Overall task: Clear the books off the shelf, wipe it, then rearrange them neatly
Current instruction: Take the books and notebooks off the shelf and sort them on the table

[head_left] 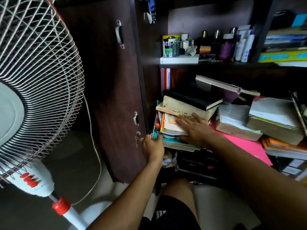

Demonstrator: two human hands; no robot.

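A messy pile of books [187, 105] fills the left end of the dark shelf [207, 64], with a black book and a thick yellowed one on top. My left hand [153, 146] grips the lower edge of several thin books [157, 123] that lean upright against the pile's left side. My right hand [193, 128] lies flat, fingers spread, on an open paperback in the stack's front. More thick books [275, 120] lie stacked to the right, over a pink folder [247, 145].
A standing fan [33, 90] crowds the left, its cord hanging beside a brown cupboard door [113, 90] with a key in its lock. Bottles and boxes [216, 45] line the shelf above. Crumpled paper and a dark book lie below. My knee [177, 193] is underneath.
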